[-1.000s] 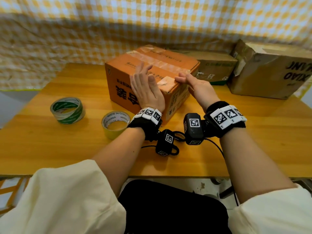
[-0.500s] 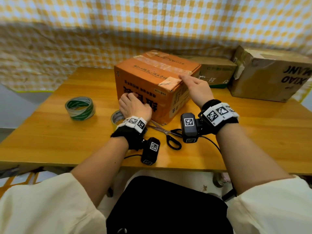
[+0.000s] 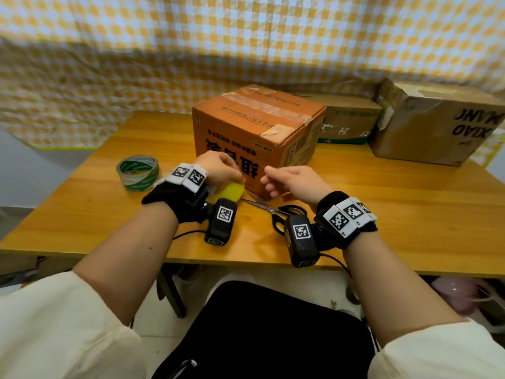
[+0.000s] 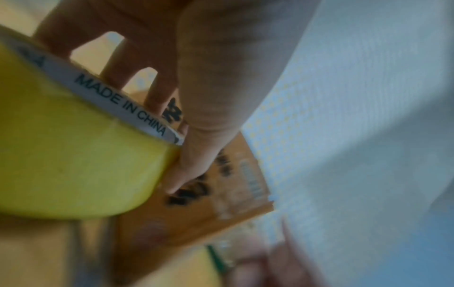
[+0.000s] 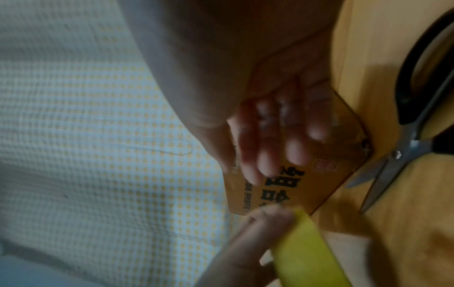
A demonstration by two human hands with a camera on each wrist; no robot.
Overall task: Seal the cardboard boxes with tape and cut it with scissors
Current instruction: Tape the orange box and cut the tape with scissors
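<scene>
An orange cardboard box (image 3: 246,138) with tape strips across its top stands mid-table. My left hand (image 3: 218,170) grips a yellow tape roll (image 3: 229,191) just in front of the box; the left wrist view shows the yellow tape roll (image 4: 73,155) with fingers through its core and the thumb outside. My right hand (image 3: 292,181) hovers beside it with relaxed, loosely bent fingers (image 5: 267,147), holding nothing. Black-handled scissors (image 3: 276,212) lie on the table under the right hand, also the scissors (image 5: 403,120) in the right wrist view.
A green-and-white tape roll (image 3: 138,172) lies at the left of the wooden table (image 3: 410,209). Two more brown boxes, a low box (image 3: 352,121) and a large box (image 3: 437,124), stand at the back right. A checked cloth hangs behind.
My left hand left the box top, came down to the yellow roll and picked it up. My right hand left the box's front corner and dropped toward the roll.
</scene>
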